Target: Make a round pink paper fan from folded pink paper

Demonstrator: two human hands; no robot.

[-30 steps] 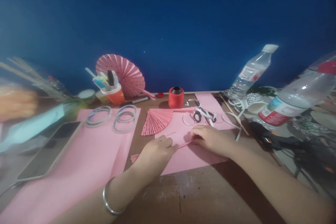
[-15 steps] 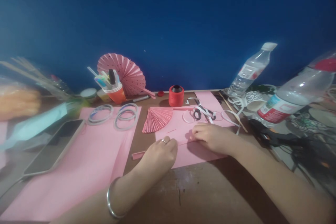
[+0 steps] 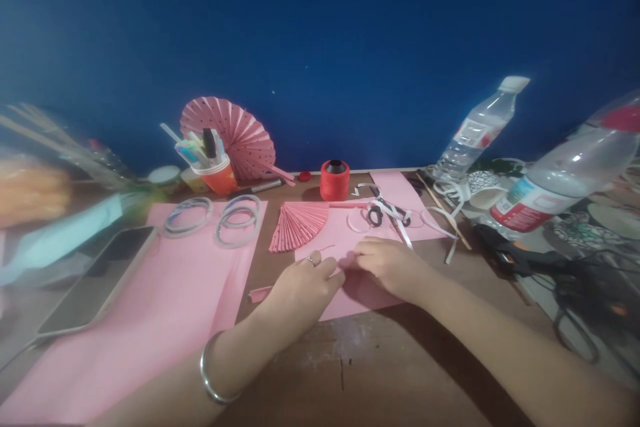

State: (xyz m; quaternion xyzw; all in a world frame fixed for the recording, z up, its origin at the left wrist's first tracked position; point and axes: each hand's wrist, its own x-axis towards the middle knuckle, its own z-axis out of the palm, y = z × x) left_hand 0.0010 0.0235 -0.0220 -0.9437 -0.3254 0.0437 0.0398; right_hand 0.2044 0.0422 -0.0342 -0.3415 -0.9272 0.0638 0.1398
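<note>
My left hand [image 3: 307,287], with a ring and a silver bangle, is closed at the edge of a pink paper sheet [image 3: 345,303]. Close to its right, my right hand [image 3: 393,270] has its fingers bent and pressed down on the same paper. The fingertips of the two hands nearly meet, and the paper between them is partly hidden. A narrow pink paper strip [image 3: 260,294] sticks out left of my left hand. Beyond the hands lie a folded pink fan [image 3: 300,225] with dark dots and a pair of scissors [image 3: 375,215] among white strips.
A red spool [image 3: 335,181] stands near the blue wall. Left are tape rolls [image 3: 237,221], a phone [image 3: 97,283], a pen cup [image 3: 219,177] and a large open fan [image 3: 227,130]. Plastic bottles [image 3: 477,130] and a black cable tool [image 3: 505,250] crowd the right.
My right hand has slid left, closer to my left hand. The paper's right part has shifted left with it, baring brown table. My left hand has stayed nearly in place.
</note>
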